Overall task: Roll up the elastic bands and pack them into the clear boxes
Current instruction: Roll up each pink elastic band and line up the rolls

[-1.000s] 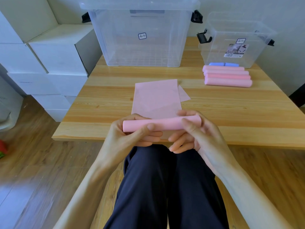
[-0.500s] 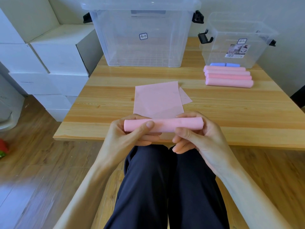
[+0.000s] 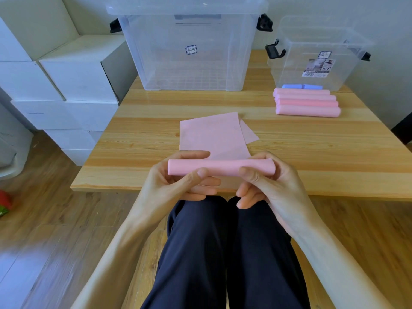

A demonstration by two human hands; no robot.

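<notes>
Nearest to us we see our own dark navy trousers [image 3: 225,253] and both bare forearms reaching forward over the knees toward the near edge of the wooden table [image 3: 142,139]. Our left hand [image 3: 176,186] grips the left part of a pink rolled elastic band [image 3: 220,167], thumb lying across the front and fingers curled behind it; our right hand [image 3: 267,186] clamps the right part in the same manner, thumb on the front and fingers wrapped under and behind. The hands sit a little apart along the roll, which lies level and parallel to the near edge, held just above it. From behind the roll the unrolled tail of the band [image 3: 214,136] runs flat across the table toward the middle, with a second pink corner showing from under its right side. Farther back, toward the far right corner, we see a stack of four finished pink rolls [image 3: 307,103] lying side by side, touching, with a blue roll [image 3: 302,86] just behind them. Behind those stands a small clear box [image 3: 316,52] with black latches, and along the far edge to its left a large clear box [image 3: 189,47] with its lid on. White cartons [image 3: 73,70] are stacked on the floor left of the table.
</notes>
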